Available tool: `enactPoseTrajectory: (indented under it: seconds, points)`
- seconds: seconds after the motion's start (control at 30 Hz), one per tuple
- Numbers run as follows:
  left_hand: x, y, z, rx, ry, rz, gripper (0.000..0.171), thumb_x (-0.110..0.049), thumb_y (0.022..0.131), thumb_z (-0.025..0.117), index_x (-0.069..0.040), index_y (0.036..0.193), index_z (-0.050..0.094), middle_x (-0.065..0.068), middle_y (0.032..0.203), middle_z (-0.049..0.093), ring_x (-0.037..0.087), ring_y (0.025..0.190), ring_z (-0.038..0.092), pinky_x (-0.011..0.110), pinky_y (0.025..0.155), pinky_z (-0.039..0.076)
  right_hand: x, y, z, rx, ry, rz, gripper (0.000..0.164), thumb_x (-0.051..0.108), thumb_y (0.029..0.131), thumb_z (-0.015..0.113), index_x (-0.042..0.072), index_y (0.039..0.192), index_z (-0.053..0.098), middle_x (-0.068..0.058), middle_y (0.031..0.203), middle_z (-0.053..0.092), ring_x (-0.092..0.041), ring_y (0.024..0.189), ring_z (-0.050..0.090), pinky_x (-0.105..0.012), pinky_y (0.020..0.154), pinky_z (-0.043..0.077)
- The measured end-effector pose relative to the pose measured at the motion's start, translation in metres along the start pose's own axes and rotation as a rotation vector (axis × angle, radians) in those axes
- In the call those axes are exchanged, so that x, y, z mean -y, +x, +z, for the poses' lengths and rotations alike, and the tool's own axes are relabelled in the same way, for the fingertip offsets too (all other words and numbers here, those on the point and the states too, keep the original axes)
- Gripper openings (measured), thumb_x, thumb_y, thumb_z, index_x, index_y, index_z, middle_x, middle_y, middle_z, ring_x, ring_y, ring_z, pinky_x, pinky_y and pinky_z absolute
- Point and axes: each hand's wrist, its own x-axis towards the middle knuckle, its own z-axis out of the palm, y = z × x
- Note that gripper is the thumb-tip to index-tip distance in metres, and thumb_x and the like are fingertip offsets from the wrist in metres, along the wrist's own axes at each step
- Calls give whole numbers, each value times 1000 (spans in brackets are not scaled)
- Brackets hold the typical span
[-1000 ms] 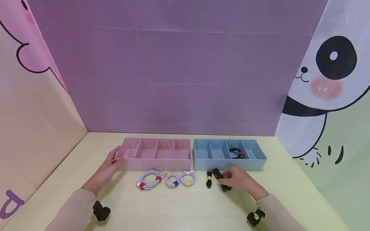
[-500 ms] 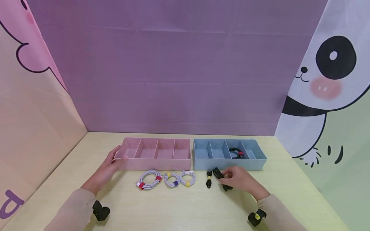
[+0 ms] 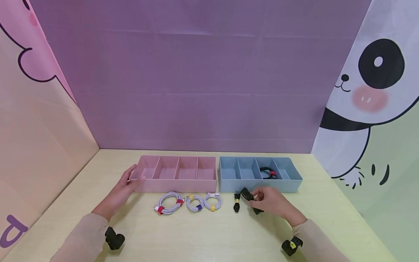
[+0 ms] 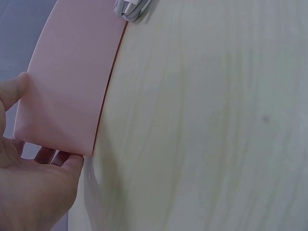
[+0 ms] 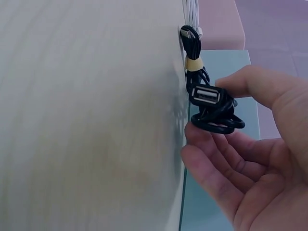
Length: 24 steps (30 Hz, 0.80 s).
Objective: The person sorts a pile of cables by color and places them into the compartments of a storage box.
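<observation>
My left hand [image 3: 122, 187] holds the left end of a pink divided box [image 3: 176, 186], thumb on its front wall and fingers against its end wall in the left wrist view. My right hand [image 3: 270, 201] pinches a bundled black USB cable [image 5: 216, 113] between thumb and fingers, in front of a blue divided box [image 3: 262, 186]. The cable's USB socket [image 5: 207, 95] faces the right wrist camera. Just left of it lies a smaller black cable [image 3: 236, 202] with a yellow tie. Another black cable with a red tie [image 3: 269, 173] sits in the blue box's third compartment from the left.
In front of the pink box lie three coiled white cables: a larger one with red ties [image 3: 169, 203], one with blue and yellow ties [image 3: 195, 203], and one with a yellow tie [image 3: 212, 202]. A purple backdrop [image 3: 203, 80] stands behind the table [image 3: 196, 236].
My right hand has shifted slightly right and away from me, and the black USB cable has moved with it. My left hand stays on the pink box.
</observation>
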Motion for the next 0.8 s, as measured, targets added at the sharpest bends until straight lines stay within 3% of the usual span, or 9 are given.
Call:
enactPoseTrajectory:
  seconds: [0.3,0.8]
  points:
    - [0,1,1,-2,-16,5,93,-51,101,53,-24,160,-13,21,164,-14,49,148,0,70,114,9,4,-1,-4,-20,0,14,28,22,83,80,4,103,71,4,78,61,-12,69,55,-30,63,49]
    - [-1,0,1,1,-30,2,95,-53,100,54,-24,160,-14,20,165,-14,48,148,-1,69,114,8,10,1,-13,-41,21,-46,28,21,85,79,1,102,71,5,77,62,-10,70,57,-27,62,51]
